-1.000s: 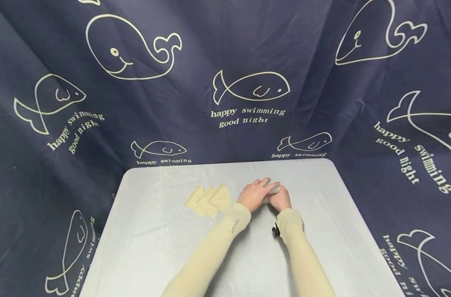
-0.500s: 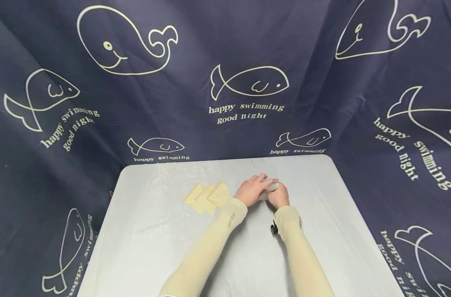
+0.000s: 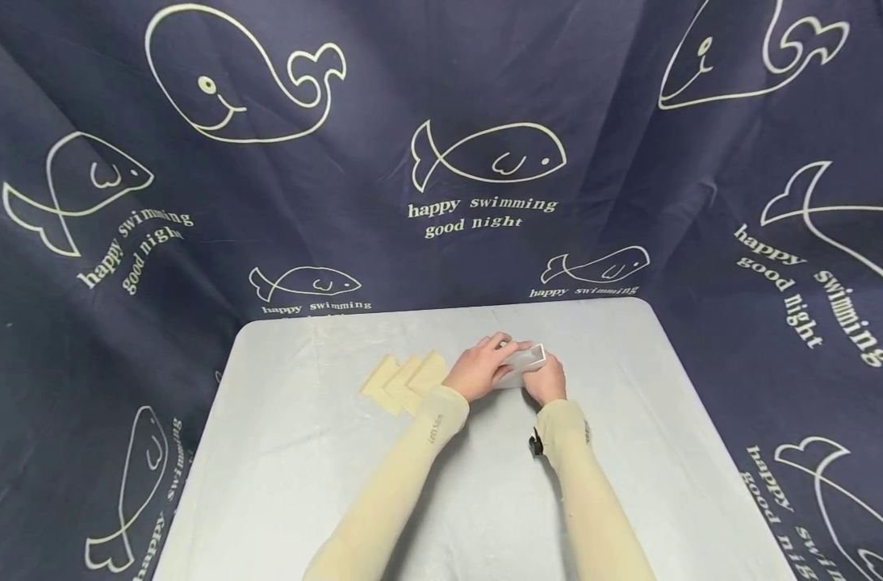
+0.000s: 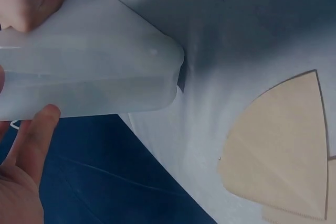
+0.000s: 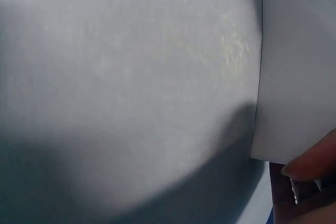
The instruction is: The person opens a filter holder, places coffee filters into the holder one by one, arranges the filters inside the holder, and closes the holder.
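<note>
A translucent white plastic box (image 3: pixel 517 361) lies between my two hands above the table, its open end showing at the right in the head view. My left hand (image 3: pixel 478 369) holds its far side, with fingertips (image 4: pixel 48 114) against the wall in the left wrist view. At the near right side, my right hand (image 3: pixel 546 380) grips the box with curled fingers. The right wrist view shows a flat wall of the box (image 5: pixel 296 66) and a fingertip (image 5: pixel 310 163) at its end. Left of my left hand, beige cone coffee filters (image 3: pixel 379 383) overlap in a row on the table.
The light grey covered table (image 3: pixel 282 452) has rounded far corners. A dark blue curtain (image 3: pixel 383 234) with white fish and whale drawings hangs behind it and at both sides. A small black clip (image 3: pixel 535 443) sits at my right cuff.
My left hand has slid left along the box, uncovering more of it. The box's open end now faces right into view. My right hand stays near the same spot; the coffee filters lie still.
</note>
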`<action>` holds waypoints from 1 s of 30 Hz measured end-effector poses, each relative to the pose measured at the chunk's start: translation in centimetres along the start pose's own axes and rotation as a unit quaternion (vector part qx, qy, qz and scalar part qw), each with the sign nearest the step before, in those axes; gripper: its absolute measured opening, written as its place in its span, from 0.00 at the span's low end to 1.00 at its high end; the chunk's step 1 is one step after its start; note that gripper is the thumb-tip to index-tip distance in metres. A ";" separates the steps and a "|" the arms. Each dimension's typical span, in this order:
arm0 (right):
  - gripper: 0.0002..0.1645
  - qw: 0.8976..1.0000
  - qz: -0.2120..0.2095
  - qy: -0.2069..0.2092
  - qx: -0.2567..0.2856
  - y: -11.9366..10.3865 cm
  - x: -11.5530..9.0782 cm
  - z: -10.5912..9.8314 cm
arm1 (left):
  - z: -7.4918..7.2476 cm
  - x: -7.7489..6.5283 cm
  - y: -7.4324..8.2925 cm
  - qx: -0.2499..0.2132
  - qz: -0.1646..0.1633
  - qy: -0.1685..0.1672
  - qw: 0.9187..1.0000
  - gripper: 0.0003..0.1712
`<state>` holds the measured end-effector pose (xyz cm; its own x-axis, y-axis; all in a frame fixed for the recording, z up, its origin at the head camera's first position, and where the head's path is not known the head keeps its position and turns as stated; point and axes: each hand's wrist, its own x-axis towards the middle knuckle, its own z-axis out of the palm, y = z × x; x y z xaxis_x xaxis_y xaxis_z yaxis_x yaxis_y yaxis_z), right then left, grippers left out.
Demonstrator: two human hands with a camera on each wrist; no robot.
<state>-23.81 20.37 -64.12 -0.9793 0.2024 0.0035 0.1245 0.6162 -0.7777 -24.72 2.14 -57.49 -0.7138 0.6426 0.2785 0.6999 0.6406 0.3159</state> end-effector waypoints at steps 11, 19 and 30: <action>0.29 1.000 0.004 0.001 0.002 -0.4 0.2 0.3 | -1.0 -1.6 -1.6 -0.035 -0.018 0.047 0.998 0.24; 0.32 0.999 0.025 -0.007 0.019 0.1 -0.6 0.3 | -1.5 -3.8 -2.5 -0.018 -0.026 0.163 0.986 0.20; 0.34 0.999 0.048 -0.014 0.022 0.1 -0.7 0.2 | -0.4 -7.3 -5.4 -0.059 -0.139 0.210 0.966 0.24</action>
<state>-23.17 20.18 -64.30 -0.9674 0.2371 -0.0890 0.2111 0.5607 -0.8007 -23.32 -6.15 -60.86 -0.8382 0.2103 0.5031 0.4900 0.6952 0.5259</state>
